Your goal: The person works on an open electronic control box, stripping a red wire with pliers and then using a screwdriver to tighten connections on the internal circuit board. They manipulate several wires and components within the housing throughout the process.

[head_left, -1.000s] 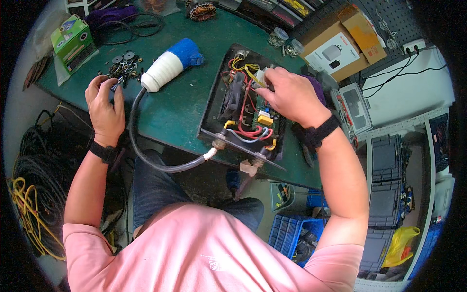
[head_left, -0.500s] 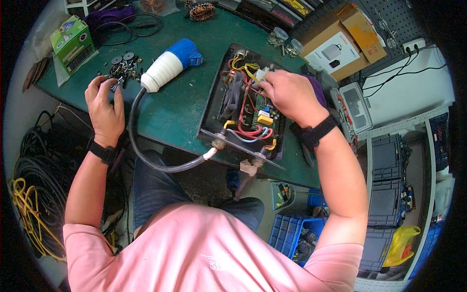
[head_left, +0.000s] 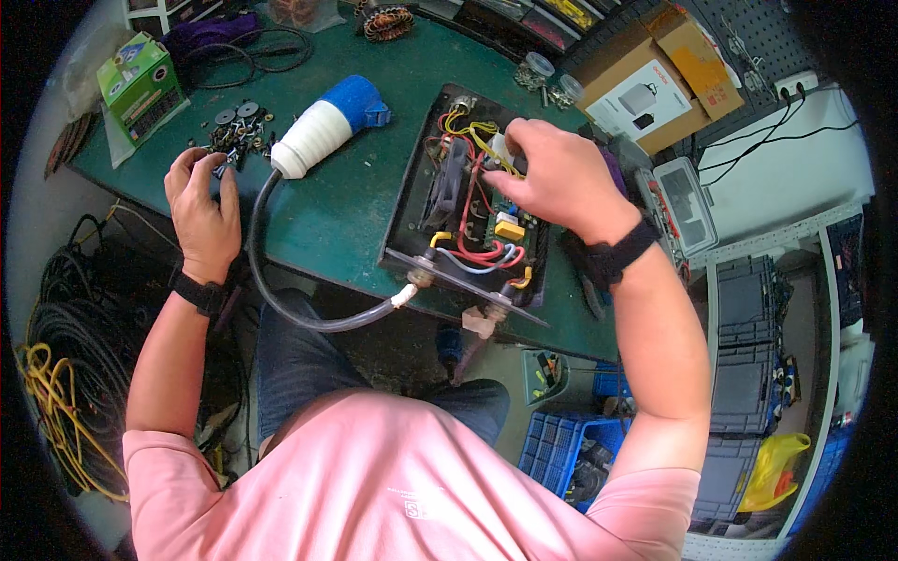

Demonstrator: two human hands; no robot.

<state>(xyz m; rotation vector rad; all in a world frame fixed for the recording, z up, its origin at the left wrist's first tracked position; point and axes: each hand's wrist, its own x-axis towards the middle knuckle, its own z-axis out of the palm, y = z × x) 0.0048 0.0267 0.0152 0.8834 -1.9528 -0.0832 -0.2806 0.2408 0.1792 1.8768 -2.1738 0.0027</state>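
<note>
My left hand [head_left: 203, 201] is at the near edge of a pile of screws and washers [head_left: 241, 129], fingers curled and thumb and fingertips drawn together. A small shiny piece shows at the tips, too small to name. My right hand [head_left: 566, 178] is over the open black housing [head_left: 404, 210], thumb and forefinger apart. Under it lie yellow wires [head_left: 484, 131], a white connector [head_left: 499, 146] partly behind the fingers, and a circuit board [head_left: 505, 231]. A black cable [head_left: 281, 309] runs from the housing to a blue-and-white plug [head_left: 323, 126].
A green box [head_left: 140, 84] stands at the far left, a cardboard box [head_left: 645, 89] at the far right. To the right is a clear-lidded case [head_left: 683, 206]. Coiled cables [head_left: 84, 327] lie on the left; blue crates [head_left: 552, 449] stand below the table.
My right hand has let go of the white connector and drawn slightly back to the right, thumb and forefinger spreading. My left hand has hardly moved.
</note>
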